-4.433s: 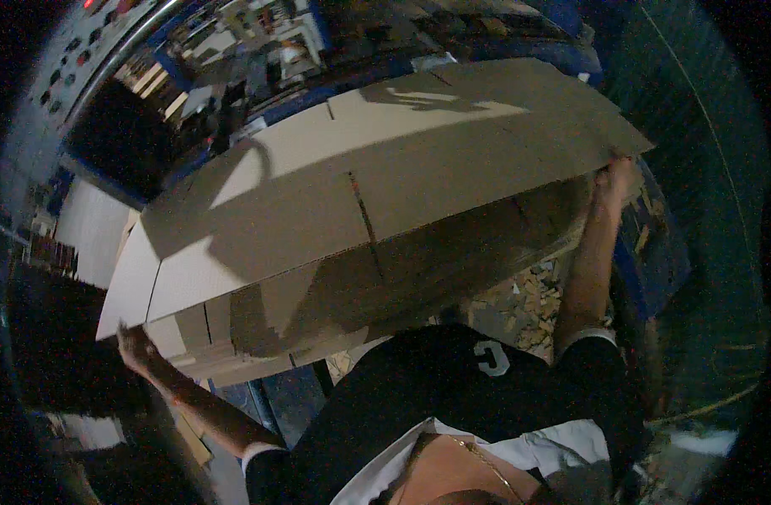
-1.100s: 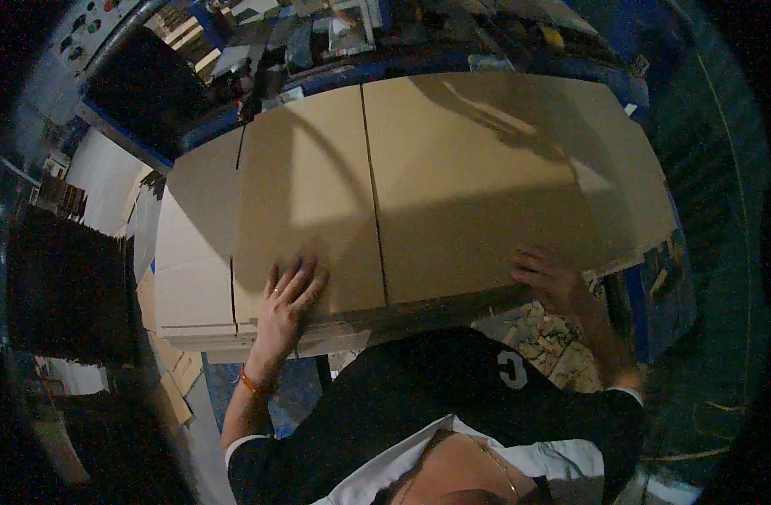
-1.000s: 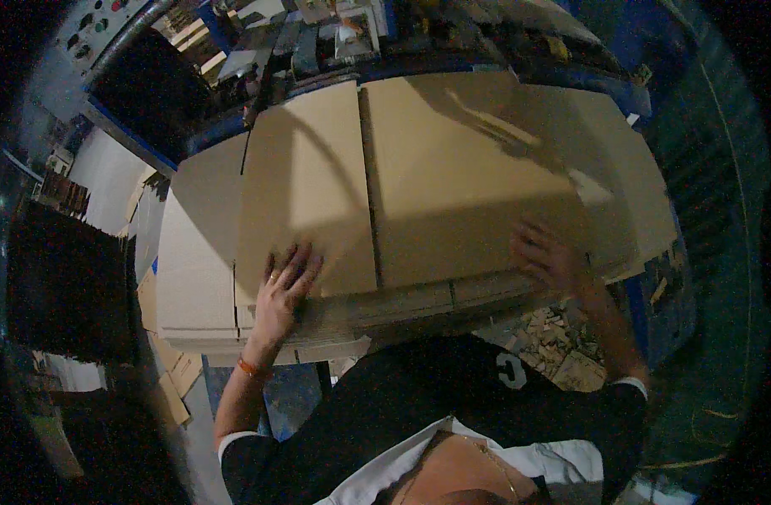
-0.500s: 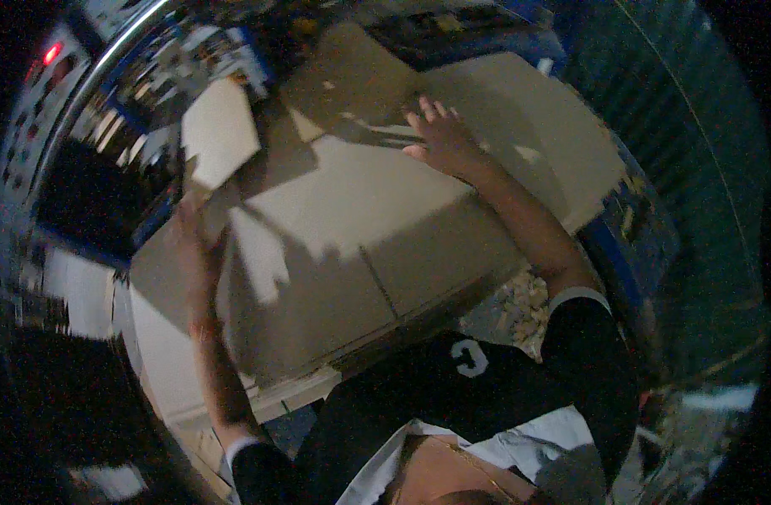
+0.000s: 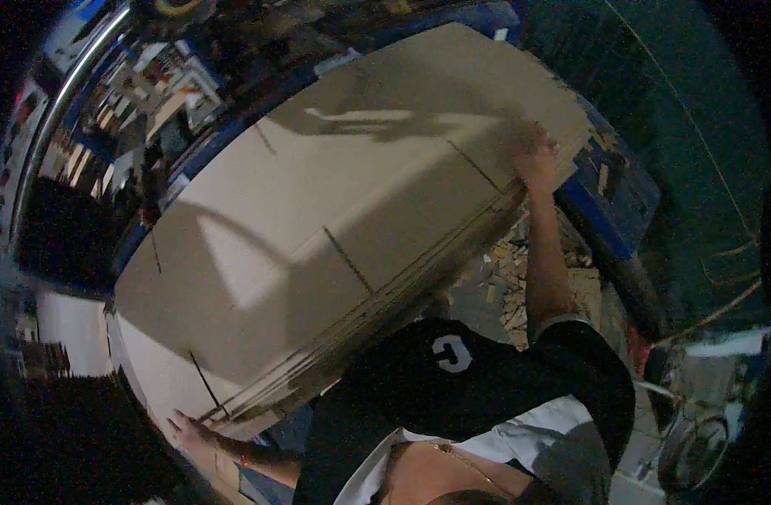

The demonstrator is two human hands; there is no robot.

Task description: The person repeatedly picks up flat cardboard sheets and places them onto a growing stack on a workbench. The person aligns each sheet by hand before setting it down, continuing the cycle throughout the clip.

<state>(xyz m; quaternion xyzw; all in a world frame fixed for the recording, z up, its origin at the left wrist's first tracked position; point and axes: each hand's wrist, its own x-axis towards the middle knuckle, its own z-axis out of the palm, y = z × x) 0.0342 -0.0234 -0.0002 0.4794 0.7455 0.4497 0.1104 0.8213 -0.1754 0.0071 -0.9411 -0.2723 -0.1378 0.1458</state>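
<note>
Both hands gripping the stack of large flat tan cardboard sheets [image 5: 352, 202]: left hand [image 5: 188, 425] near corner, right hand [image 5: 533, 156] far edge.

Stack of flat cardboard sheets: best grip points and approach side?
Grip the cardboard stack at its two opposite short ends, as the left hand and right hand do now. The sheets are wide, thin and floppy, so coming in from both ends, fingers wrapping the edges, likely keeps the layers together.

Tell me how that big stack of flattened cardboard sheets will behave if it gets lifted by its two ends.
The cardboard stack is wide and many-layered, so probably heavy and awkward. Loose layered edges suggest sheets may slide apart. With the left hand and right hand at opposite ends, the middle could sag.
</note>
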